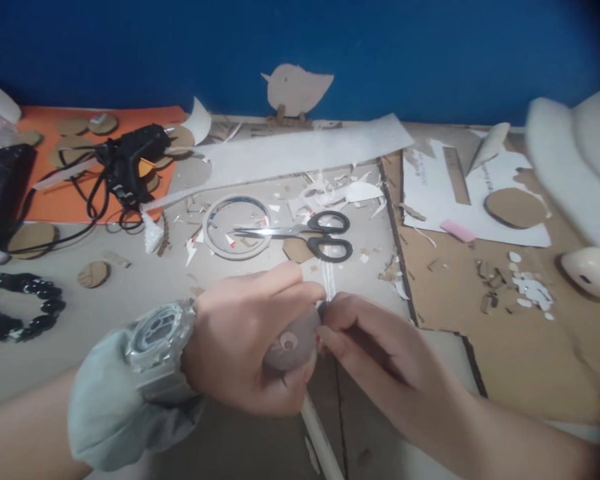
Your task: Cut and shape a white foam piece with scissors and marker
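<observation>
My left hand point(253, 340), wearing a clear watch and a pale green scrunchie at the wrist, is closed around a grey rounded piece with a stuck-on eye point(296, 341). Its fingers cover much of that piece. At the piece's right edge my right hand point(375, 340) is pinched, thumb against forefinger. A speck of red shows by the thumb tip, but what the fingers grip is hidden. Just beyond the hands lie black-handled scissors point(330, 235), their blades across a roll of tape point(209, 230). Below my left hand a white stick point(321, 437) slants downward.
A black glue gun point(135, 157) with its cable lies on orange paper point(45, 123). A bird cutout point(300, 90) stands at the back. Paper scraps, a translucent strip point(300, 150) and cardboard discs are scattered about. To the right is a cardboard sheet point(520, 353) with paper point(425, 207) on it.
</observation>
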`<state>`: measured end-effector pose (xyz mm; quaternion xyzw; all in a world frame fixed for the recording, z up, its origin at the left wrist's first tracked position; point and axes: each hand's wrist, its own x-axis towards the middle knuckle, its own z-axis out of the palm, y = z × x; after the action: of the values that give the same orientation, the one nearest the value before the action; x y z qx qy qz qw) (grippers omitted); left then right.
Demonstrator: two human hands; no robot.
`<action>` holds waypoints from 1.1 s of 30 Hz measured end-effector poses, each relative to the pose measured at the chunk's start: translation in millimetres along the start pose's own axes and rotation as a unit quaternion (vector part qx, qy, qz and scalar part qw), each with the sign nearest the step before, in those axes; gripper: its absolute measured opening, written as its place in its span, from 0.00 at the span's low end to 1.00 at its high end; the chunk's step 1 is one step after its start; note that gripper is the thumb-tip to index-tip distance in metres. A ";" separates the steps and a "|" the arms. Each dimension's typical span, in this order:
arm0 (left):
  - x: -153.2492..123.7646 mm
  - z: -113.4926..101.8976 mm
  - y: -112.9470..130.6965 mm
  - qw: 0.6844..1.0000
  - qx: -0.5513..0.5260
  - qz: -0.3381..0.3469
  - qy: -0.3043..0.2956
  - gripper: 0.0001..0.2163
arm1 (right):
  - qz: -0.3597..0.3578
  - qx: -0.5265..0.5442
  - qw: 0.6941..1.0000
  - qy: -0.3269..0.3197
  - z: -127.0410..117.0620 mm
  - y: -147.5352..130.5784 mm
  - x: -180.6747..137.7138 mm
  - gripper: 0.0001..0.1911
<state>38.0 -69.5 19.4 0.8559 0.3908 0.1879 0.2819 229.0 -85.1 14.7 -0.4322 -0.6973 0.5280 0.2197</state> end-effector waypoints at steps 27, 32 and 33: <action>-2.2 5.9 -3.0 0.995 0.039 0.059 0.077 0.18 | 0.008 0.088 0.996 -0.008 -0.9 -2.5 -0.2 0.14; -2.9 7.6 -0.7 0.995 0.059 0.032 0.075 0.17 | 0.025 0.096 0.995 -0.016 1.0 -2.1 1.7 0.10; -3.0 7.7 -0.3 0.995 0.061 0.027 0.074 0.16 | 0.028 0.094 0.995 -0.014 1.6 -1.6 1.5 0.09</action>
<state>40.1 -74.2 13.1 0.8655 0.3981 0.2338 0.1944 226.4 -84.9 15.4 -0.4218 -0.6348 0.6033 0.2349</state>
